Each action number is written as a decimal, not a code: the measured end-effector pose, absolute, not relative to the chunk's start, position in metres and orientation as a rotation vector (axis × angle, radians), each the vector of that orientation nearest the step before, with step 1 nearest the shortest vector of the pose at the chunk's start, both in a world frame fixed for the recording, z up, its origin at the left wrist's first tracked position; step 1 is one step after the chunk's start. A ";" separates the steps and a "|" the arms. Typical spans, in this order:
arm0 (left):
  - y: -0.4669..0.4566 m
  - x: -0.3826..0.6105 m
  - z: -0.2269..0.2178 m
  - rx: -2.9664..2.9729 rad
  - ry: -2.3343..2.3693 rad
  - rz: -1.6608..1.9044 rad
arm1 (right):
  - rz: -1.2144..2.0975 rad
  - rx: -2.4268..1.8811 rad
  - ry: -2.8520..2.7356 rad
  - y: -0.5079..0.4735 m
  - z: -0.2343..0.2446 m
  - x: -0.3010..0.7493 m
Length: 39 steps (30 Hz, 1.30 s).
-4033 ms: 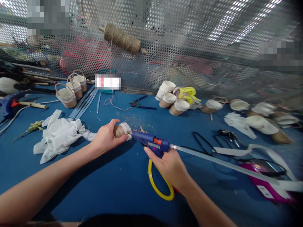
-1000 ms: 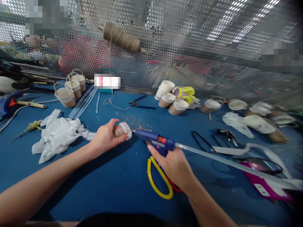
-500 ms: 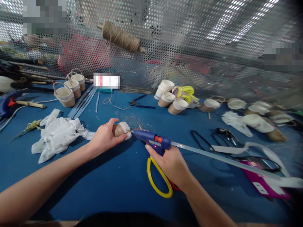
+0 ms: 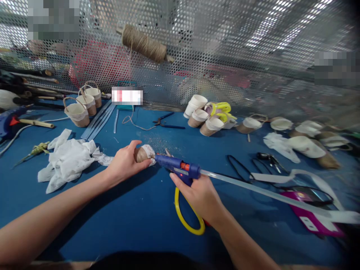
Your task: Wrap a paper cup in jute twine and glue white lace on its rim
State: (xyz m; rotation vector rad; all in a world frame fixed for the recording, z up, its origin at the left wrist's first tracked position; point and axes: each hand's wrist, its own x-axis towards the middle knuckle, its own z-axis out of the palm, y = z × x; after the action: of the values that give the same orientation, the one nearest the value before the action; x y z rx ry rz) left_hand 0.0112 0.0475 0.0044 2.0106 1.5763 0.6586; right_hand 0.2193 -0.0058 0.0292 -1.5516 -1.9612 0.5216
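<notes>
In my left hand [image 4: 126, 162] is a small twine-wrapped cup [image 4: 142, 154], tipped on its side with white lace about its rim end. The lace strip [image 4: 102, 157] shows behind my wrist. My right hand [image 4: 200, 193] grips a blue glue gun [image 4: 177, 166] with a small red light lit. Its nozzle is at the lace end of the cup; whether it touches I cannot tell. A long clear glue stick [image 4: 239, 183] sticks out from the gun's rear. Beneath my right hand lie scissors with a yellow handle [image 4: 180, 215], partly hidden.
White fabric [image 4: 71, 159] lies bunched at left. Small handled buckets [image 4: 77, 114] stand behind it, near clear glue sticks [image 4: 98, 122]. Pliers [image 4: 168, 123] lie mid-table, cups [image 4: 212, 126] beyond. A magenta box [image 4: 312, 215] and black cable sit right. A perforated metal screen [image 4: 197, 37] closes the back.
My right hand has shifted the glue gun slightly left, bringing its nozzle further over the lace end of the cup. My left hand and the cup have stayed almost still.
</notes>
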 end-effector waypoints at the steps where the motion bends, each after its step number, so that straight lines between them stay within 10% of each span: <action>1: 0.048 0.011 0.005 2.011 1.576 0.661 | 0.526 -1.562 -1.958 -0.006 0.029 0.219; 22: 0.047 0.011 0.012 1.881 1.548 0.647 | 1.266 -1.462 -1.424 -0.003 0.050 0.230; 39: 0.037 0.013 0.032 1.693 1.358 0.648 | 0.678 -1.910 -1.502 0.068 0.001 0.277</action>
State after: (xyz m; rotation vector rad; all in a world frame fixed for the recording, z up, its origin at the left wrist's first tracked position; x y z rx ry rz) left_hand 0.0125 0.0371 0.0316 1.6932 1.3577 0.6477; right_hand 0.2768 0.0681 0.0006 -1.9103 -1.5021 0.6776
